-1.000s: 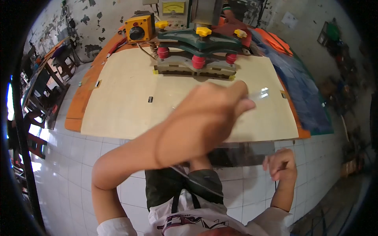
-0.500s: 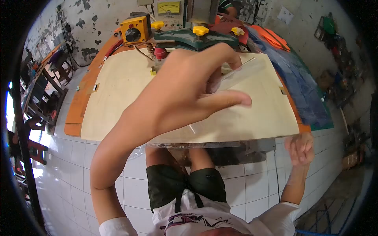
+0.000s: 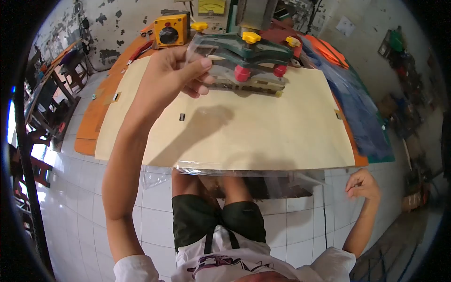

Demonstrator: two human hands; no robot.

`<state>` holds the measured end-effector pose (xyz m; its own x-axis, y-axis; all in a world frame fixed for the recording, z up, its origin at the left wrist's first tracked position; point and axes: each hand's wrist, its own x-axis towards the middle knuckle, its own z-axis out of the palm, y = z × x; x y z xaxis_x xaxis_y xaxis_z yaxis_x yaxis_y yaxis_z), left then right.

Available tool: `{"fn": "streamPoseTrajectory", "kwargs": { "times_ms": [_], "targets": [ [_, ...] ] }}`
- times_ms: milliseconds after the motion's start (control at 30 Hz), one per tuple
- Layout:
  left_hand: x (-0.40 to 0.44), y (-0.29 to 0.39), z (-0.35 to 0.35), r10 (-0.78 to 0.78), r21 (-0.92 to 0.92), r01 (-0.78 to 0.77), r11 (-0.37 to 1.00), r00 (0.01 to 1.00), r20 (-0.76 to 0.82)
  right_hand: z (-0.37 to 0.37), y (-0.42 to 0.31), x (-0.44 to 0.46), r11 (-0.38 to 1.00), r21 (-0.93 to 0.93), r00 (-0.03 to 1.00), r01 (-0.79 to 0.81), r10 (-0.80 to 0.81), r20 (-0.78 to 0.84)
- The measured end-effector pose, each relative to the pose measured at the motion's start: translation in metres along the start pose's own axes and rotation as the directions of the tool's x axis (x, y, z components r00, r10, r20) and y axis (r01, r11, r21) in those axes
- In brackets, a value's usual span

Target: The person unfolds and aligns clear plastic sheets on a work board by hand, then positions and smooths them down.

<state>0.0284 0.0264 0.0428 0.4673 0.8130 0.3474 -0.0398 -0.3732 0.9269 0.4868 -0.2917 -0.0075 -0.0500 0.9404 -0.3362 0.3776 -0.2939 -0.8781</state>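
My left hand (image 3: 176, 77) is raised over the left part of the cream board (image 3: 263, 136), its thumb and fingers closed on a piece of clear plastic film (image 3: 193, 48). The film stands up in front of a green press head (image 3: 225, 45) with yellow and red knobs. My right hand (image 3: 364, 185) is off the board's near right corner, fingers curled inward; what they hold, if anything, I cannot make out. Clear plastic film (image 3: 300, 177) hangs along the near edge. A small dark piece (image 3: 182, 117) lies on the board below my left hand.
A yellow control box with a black dial (image 3: 170, 32) stands at the back left. Blue plastic sheeting (image 3: 359, 110) and orange material (image 3: 324, 50) lie along the right side. A red-handled tool (image 3: 141, 51) rests on the orange table rim (image 3: 87, 136).
My left hand has moved left and away toward the press with the clear film. My right hand is slightly lower. The press head and the small dark piece now show more plainly.
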Motion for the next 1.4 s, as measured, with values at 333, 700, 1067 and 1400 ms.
{"fn": "streamPoseTrajectory", "kwargs": {
  "times_ms": [333,700,1067,1400],
  "targets": [
    [-0.021,-0.061,-0.019,-0.306,-0.154,0.344,0.926,0.924,0.229,-0.075,0.049,-0.011,0.974,-0.221,0.795,0.053,-0.175,-0.581],
    [-0.02,-0.092,-0.059,-0.265,-0.043,0.263,0.964,0.963,-0.049,-0.075,0.053,-0.018,0.924,-0.292,0.876,-0.245,0.081,-0.476],
    [-0.058,-0.156,-0.318,0.069,0.523,0.271,0.808,0.838,-0.541,-0.043,-0.003,0.031,0.92,-0.377,0.931,-0.111,-0.037,-0.364],
    [-0.123,-0.173,-0.518,0.134,0.754,0.483,0.445,0.796,-0.59,-0.013,-0.055,0.142,0.957,-0.282,0.924,0.065,-0.164,-0.345]
  ]
}}
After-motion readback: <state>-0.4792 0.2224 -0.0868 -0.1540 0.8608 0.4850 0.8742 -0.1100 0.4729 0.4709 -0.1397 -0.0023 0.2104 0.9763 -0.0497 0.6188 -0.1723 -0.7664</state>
